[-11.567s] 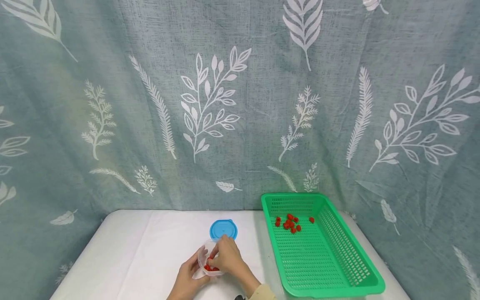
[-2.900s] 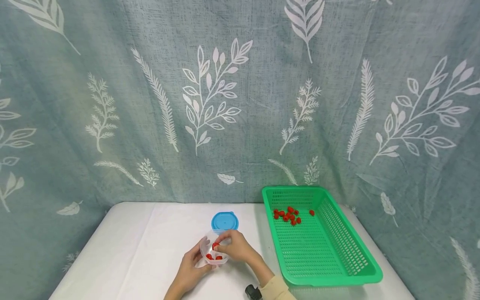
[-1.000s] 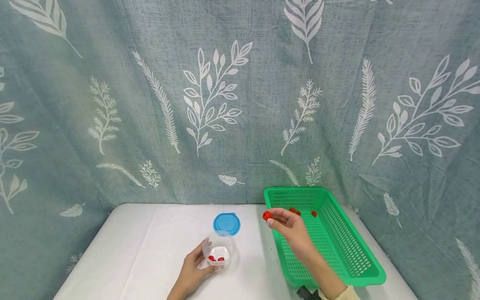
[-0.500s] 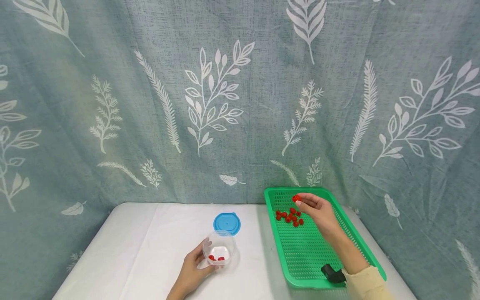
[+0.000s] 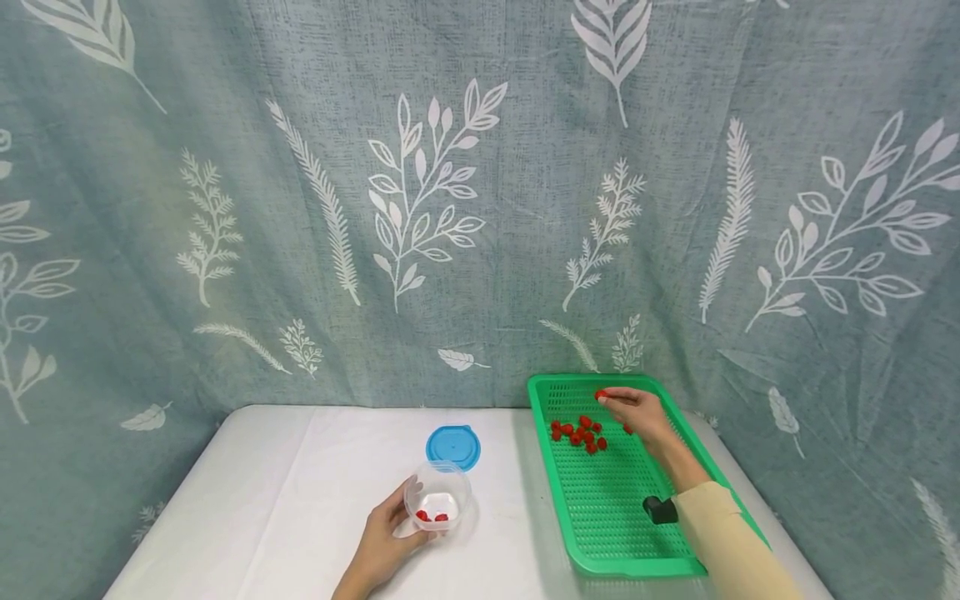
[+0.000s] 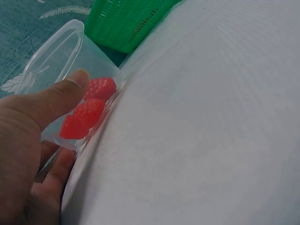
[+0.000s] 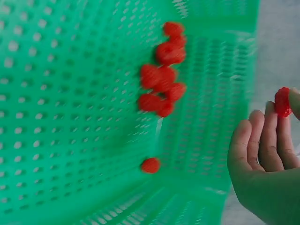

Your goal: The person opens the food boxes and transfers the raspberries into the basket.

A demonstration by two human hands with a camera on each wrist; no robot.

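My left hand (image 5: 385, 542) grips a clear plastic container (image 5: 438, 487) from its left side, thumb against the near wall. Red raspberries (image 6: 89, 112) lie at the bottom of the container, seen through its wall in the left wrist view. My right hand (image 5: 637, 412) is over the back of the green basket (image 5: 570, 533), pinching one raspberry (image 7: 282, 102) between thumb and fingertips. Below and left of that hand, several more raspberries (image 5: 581, 435) lie clustered on the basket floor. A single raspberry (image 7: 150, 165) sits apart from them, partly hidden by the hand in the head view.
A blue lid (image 5: 453, 447) lies flat on the white tablecloth (image 5: 300, 500), just behind the container. The basket's raised perforated walls stand on the table's right side. A patterned curtain (image 5: 337, 250) hangs directly behind the table.
My right hand has taken a raspberry from inside the container rightward, past the basket's left rim, to over the basket's back. The left hand still holds the container in nearly the same place.
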